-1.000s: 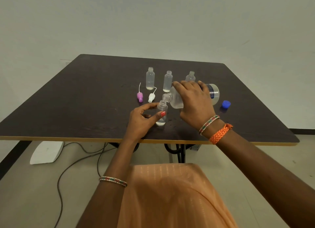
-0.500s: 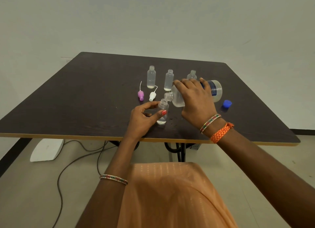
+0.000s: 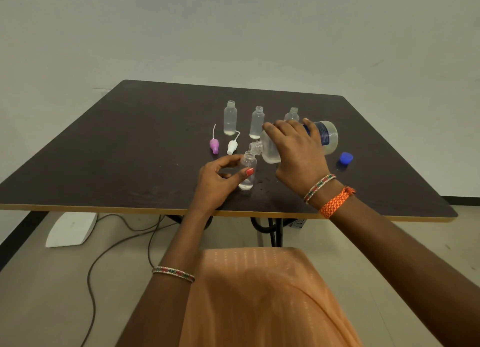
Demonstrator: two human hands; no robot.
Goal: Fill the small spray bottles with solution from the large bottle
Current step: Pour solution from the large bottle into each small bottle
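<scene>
In small bottle [image 3: 248,174], little liquid

1 camera is in use, mounted on the person's head. It faces forward and down with a wide-angle lens, looking over the lap toward the counter [image 3: 130,149] and the plain wall [image 3: 233,29] behind it. The near counter edge crosses the frame at mid-height; both forearms enter from the bottom. The floor [image 3: 52,294] shows below the counter. Objects on the counter sit near frame centre, at arm's reach. No 2nd view exists for overlap.
</scene>
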